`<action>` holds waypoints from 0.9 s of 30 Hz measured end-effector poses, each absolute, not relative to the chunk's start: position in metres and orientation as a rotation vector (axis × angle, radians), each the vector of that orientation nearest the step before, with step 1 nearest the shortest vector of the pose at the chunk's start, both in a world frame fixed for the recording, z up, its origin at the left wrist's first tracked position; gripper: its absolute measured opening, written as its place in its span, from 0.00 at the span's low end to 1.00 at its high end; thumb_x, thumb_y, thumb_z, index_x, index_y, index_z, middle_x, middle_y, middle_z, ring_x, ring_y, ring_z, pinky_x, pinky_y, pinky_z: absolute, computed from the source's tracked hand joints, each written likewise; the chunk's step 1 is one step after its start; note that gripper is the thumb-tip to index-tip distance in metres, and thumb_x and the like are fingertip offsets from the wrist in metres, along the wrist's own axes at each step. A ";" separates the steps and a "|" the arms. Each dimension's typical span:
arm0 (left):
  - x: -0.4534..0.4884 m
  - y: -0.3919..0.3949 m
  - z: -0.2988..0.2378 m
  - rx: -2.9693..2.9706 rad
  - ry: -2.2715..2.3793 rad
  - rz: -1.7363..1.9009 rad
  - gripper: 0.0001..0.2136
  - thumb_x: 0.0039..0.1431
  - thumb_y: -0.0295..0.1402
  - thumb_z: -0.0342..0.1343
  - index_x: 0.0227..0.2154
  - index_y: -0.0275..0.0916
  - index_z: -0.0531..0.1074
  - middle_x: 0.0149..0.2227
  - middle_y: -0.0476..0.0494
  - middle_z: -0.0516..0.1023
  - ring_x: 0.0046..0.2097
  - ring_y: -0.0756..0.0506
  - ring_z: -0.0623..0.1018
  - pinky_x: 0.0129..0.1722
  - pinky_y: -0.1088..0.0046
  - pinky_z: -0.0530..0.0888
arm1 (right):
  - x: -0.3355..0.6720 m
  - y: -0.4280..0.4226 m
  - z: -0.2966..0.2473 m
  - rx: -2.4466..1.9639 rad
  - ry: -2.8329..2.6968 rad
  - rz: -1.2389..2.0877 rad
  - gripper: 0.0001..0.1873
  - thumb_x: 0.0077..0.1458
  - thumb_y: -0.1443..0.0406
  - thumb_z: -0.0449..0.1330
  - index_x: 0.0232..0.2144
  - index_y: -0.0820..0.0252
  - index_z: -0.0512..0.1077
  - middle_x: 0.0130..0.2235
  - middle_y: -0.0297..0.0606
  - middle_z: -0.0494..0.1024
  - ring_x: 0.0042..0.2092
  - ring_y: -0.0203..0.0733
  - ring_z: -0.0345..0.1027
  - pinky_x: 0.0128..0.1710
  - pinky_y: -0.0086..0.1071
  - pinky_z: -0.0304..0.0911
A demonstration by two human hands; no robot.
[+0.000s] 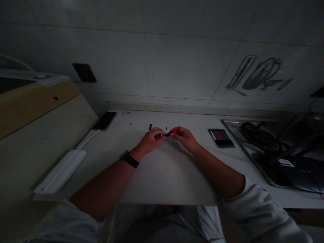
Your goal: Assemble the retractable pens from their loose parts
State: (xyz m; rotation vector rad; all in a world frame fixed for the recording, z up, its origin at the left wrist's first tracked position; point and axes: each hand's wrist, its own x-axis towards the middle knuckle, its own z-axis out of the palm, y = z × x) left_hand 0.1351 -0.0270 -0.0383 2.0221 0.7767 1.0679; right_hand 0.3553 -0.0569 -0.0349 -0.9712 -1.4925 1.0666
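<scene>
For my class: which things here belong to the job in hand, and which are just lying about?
Likely part of the job:
red-and-black pen-like item, between left hand and right hand
small black cylinder
tiny dark piece
case of slim coloured sticks, probably

Apparently just lying about:
phone
white cable
long white box

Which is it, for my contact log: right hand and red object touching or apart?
Touching: the head view shows the right hand pinching the red object.
</scene>
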 end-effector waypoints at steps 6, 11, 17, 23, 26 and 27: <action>0.136 -0.027 -0.037 2.015 0.864 1.063 0.05 0.65 0.32 0.57 0.36 0.39 0.77 0.41 0.42 0.77 0.43 0.46 0.78 0.43 0.69 0.75 | 0.355 -0.057 -0.035 -0.982 -1.466 1.098 0.15 0.53 0.54 0.71 0.37 0.56 0.77 0.39 0.38 0.82 0.41 0.40 0.75 0.46 0.38 0.69; 0.135 -0.027 -0.038 1.977 0.855 1.051 0.06 0.63 0.33 0.60 0.39 0.39 0.78 0.42 0.43 0.77 0.41 0.47 0.77 0.40 0.71 0.75 | 0.356 -0.056 -0.035 -0.972 -1.498 1.035 0.14 0.54 0.54 0.70 0.37 0.55 0.76 0.40 0.38 0.82 0.42 0.42 0.75 0.47 0.39 0.69; 0.136 -0.026 -0.041 1.999 0.866 1.056 0.04 0.61 0.33 0.62 0.36 0.38 0.78 0.40 0.44 0.76 0.40 0.47 0.77 0.41 0.70 0.74 | 0.356 -0.060 -0.033 -1.074 -1.662 0.785 0.14 0.58 0.53 0.66 0.38 0.56 0.78 0.39 0.39 0.83 0.40 0.41 0.75 0.42 0.35 0.70; 0.136 -0.025 -0.042 1.968 0.910 1.021 0.05 0.62 0.32 0.61 0.39 0.39 0.79 0.42 0.43 0.78 0.41 0.46 0.78 0.43 0.68 0.75 | 0.358 -0.063 -0.029 -1.128 -1.746 0.624 0.11 0.61 0.56 0.63 0.40 0.55 0.78 0.40 0.39 0.83 0.38 0.41 0.76 0.38 0.34 0.69; 0.136 -0.026 -0.043 1.950 0.893 1.000 0.09 0.62 0.33 0.62 0.43 0.39 0.79 0.46 0.41 0.77 0.42 0.47 0.78 0.42 0.69 0.76 | 0.361 -0.061 -0.031 -1.142 -1.736 0.637 0.12 0.61 0.55 0.63 0.40 0.55 0.78 0.40 0.39 0.83 0.38 0.41 0.75 0.38 0.34 0.68; 0.136 -0.026 -0.043 1.949 0.892 0.992 0.09 0.61 0.33 0.63 0.44 0.39 0.79 0.47 0.41 0.77 0.41 0.47 0.78 0.41 0.69 0.76 | 0.361 -0.060 -0.032 -1.143 -1.731 0.644 0.12 0.61 0.55 0.63 0.40 0.55 0.78 0.40 0.39 0.83 0.38 0.41 0.75 0.38 0.34 0.68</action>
